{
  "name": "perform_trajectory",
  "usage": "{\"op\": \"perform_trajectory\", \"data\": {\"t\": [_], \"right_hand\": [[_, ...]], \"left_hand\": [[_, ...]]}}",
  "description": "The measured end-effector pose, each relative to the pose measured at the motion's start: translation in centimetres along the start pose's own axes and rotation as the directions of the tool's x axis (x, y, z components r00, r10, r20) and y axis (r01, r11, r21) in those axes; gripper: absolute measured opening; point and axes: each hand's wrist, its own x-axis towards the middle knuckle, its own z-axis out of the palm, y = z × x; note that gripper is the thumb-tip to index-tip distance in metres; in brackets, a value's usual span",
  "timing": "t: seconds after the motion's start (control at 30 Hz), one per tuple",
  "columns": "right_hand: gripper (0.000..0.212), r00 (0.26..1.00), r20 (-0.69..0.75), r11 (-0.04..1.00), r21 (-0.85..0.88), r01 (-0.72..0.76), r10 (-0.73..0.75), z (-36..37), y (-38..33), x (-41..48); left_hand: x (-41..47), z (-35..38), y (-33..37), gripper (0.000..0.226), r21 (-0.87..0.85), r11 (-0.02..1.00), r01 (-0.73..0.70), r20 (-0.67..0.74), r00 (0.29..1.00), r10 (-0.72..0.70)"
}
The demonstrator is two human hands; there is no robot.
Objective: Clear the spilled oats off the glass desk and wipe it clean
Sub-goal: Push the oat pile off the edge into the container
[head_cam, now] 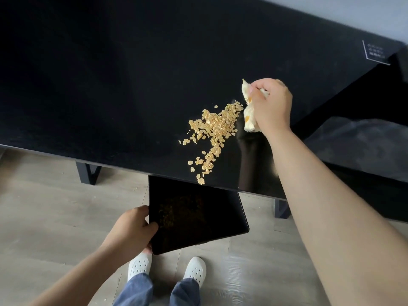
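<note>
Below, white perforated clogs (139, 265) on pale wood-plank floor (44, 206). Left hand (130, 228) gripping flat black rectangular tray (196, 215), far edge tucked beneath glossy black glass tabletop (110, 85). Right hand (272, 104) clenched round crumpled cream cloth with orange spots (248, 111), touching heap of spilled golden rolled oats (212, 131) trailing toward near tabletop edge above tray.

A room in a home is indicated. A glossy black glass desk (110, 74) on dark angled legs (88, 173) is set on a pale wood-grain plank floor (44, 206), against a plain grey wall (364, 14). White perforated house clogs (139, 265) (worn below loose blue trousers (132, 290)) are seen, and a dark soft surface (357, 146), perhaps upholstery, is placed just beside the desk.
</note>
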Motion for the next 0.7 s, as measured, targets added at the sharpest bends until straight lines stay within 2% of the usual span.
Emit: {"op": "perform_trajectory", "data": {"t": [0.23, 0.47, 0.7], "right_hand": [[0.012, 0.997, 0.074, 0.996, -0.077, 0.042, -0.036, 1.9, 0.2, 0.4], [0.011, 0.965, 0.245, 0.995, -0.002, 0.099, -0.095, 2.1, -1.3, -2.7], [0.009, 0.945, 0.27, 0.983, 0.057, 0.174, -0.183, 2.3, -2.0, -7.0]], "left_hand": [[0.2, -0.4, 0.0, 0.027, -0.058, 0.998, 0.003, 0.032, 0.999, -0.001], [0.1, -0.8, -0.4, 0.023, -0.038, 0.999, 0.002, 0.044, 0.999, 0.0], [0.3, -1.0, -1.1, 0.02, 0.01, 1.0, -0.001, 0.024, 1.0, 0.001]]}}
